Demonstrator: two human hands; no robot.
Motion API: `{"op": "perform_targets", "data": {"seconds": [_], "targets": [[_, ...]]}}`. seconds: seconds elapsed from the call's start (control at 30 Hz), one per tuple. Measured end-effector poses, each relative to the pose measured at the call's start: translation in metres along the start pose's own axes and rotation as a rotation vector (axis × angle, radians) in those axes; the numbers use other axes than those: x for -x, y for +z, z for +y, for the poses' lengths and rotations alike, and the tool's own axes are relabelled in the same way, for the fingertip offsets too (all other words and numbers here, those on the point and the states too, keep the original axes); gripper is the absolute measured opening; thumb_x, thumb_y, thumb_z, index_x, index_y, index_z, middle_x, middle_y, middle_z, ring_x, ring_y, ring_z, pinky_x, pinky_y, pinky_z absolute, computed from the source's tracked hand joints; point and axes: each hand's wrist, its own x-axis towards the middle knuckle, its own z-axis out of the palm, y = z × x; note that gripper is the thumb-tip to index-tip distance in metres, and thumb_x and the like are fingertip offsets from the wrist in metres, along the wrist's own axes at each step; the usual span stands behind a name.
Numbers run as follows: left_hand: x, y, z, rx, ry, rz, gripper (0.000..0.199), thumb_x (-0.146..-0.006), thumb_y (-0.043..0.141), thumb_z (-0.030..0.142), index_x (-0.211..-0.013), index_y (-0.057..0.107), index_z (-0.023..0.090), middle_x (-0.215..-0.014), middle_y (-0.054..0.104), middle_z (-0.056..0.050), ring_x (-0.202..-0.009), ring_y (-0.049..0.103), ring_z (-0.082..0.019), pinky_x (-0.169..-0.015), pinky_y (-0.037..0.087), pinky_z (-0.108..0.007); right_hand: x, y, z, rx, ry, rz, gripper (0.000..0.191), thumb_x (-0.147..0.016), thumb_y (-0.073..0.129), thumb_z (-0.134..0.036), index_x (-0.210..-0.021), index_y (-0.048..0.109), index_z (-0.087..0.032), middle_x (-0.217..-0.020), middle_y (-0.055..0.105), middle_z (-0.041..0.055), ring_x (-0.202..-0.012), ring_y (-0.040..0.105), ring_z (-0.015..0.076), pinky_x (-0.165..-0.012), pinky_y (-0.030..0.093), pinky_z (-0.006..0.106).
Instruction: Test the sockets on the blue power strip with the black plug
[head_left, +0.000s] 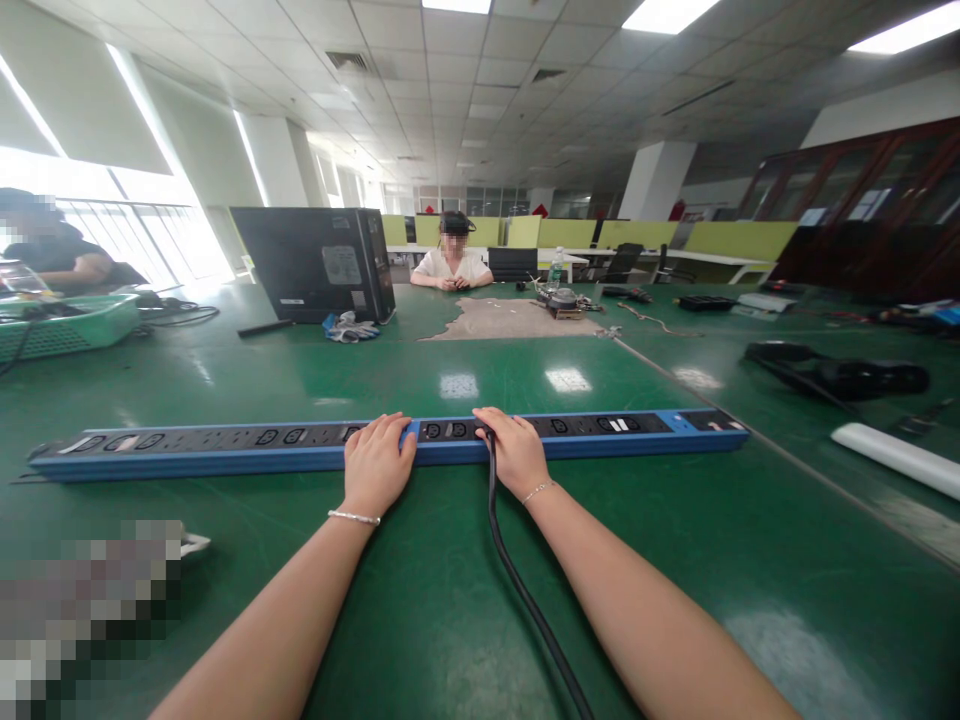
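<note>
A long blue power strip [450, 452] with a black socket face lies across the green table. My left hand [377, 458] grips it just left of its middle, fingers over the top and thumb along the near side. Over the sockets to the right of that, my right hand [513, 450] is closed around the plug end of a black power cord [504, 550]. The fingers hide the plug, so I cannot tell whether it sits in a socket. From there the cord runs down toward the bottom of the view.
Behind the strip stand a black computer case [311, 265] and work gloves [350, 327]. A green basket [71, 325] is at left, a blurred object [90, 600] at near left. To the right lies a white bar [900, 458]. A person [450, 265] sits across the table, another at far left.
</note>
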Motion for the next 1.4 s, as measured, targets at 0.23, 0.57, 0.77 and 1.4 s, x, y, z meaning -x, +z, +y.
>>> {"op": "perform_targets", "data": {"seconds": [0.23,0.57,0.77,1.4], "targets": [[0.0,-0.001,0.0,-0.007,-0.001,-0.004,0.034,-0.087,0.034,0.038,-0.109,0.058,0.026,-0.123,0.059,-0.002,-0.118,0.049,-0.021,-0.099,0.032,-0.039,0.0,0.0,0.0,-0.03,0.021,0.005,0.029,-0.089,0.044,-0.018,-0.112,0.059,-0.027,-0.118,0.062,0.0019,-0.107,0.057,0.0159,-0.092,0.039,0.035],[0.0,0.0,0.0,-0.009,-0.01,-0.011,0.035,-0.087,0.035,0.037,-0.11,0.058,0.024,-0.123,0.059,-0.002,-0.118,0.049,-0.021,-0.099,0.032,-0.04,0.001,0.003,0.0,0.012,-0.006,0.016,0.029,-0.09,0.042,-0.017,-0.112,0.059,-0.025,-0.118,0.062,0.0029,-0.106,0.057,0.0166,-0.091,0.038,0.035],[-0.001,-0.001,-0.003,-0.008,0.002,-0.045,0.037,-0.088,0.034,0.038,-0.112,0.057,0.023,-0.124,0.059,-0.004,-0.119,0.048,-0.021,-0.1,0.032,-0.041,0.001,0.002,0.001,0.03,-0.029,0.008,0.027,-0.091,0.042,-0.024,-0.113,0.058,-0.025,-0.117,0.062,0.0041,-0.107,0.057,0.0175,-0.091,0.037,0.035],[0.04,-0.121,-0.129,-0.476,0.129,-0.531,0.036,-0.078,0.039,0.043,-0.081,0.064,0.018,-0.087,0.067,-0.01,-0.085,0.061,-0.026,-0.079,0.043,-0.04,0.0,-0.002,-0.003,0.044,-0.003,-0.031,0.029,-0.091,0.042,-0.023,-0.117,0.055,-0.022,-0.119,0.061,0.006,-0.108,0.056,0.0181,-0.093,0.036,0.037]]}}
